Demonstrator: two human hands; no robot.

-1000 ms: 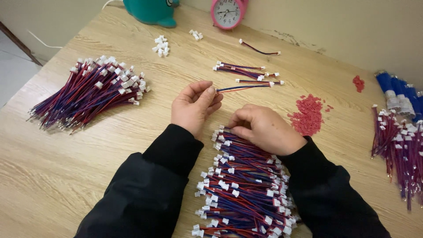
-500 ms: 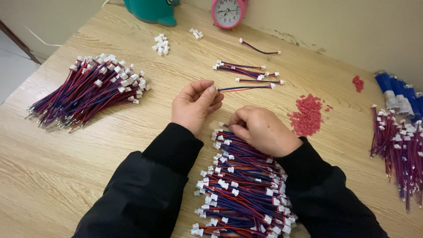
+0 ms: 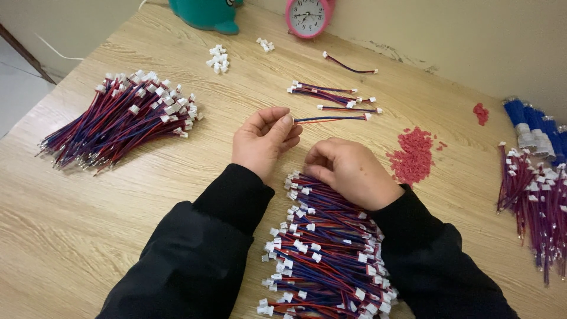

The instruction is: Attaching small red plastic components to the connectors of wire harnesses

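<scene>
— What's it all sitting on?

— A pale wooden bench [image 3: 88,224] pushed against a cream wall. A pink clock [image 3: 308,16] and a teal toy [image 3: 204,13] stand at the far edge.

— And scattered about?

— A big bundle of red and blue wires [image 3: 118,121] toward the left edge, another bundle [image 3: 534,201] at the right edge beside some blue caps [image 3: 531,121]. White plugs [image 3: 217,59] lie near the far edge, red crumbs [image 3: 413,155] right of the middle, and a few finished wires [image 3: 331,94] beyond the hands.

— The hands?

— The left hand [image 3: 263,142] is partly curled, thumb and fingertips pinching the end of one loose wire [image 3: 331,118] that sticks out to the right, just above the bench. The right hand [image 3: 351,171] is curled almost closed, knuckles up, resting on the top of the heap of wires [image 3: 325,248] at the near edge; I can't tell whether it grips any.
</scene>
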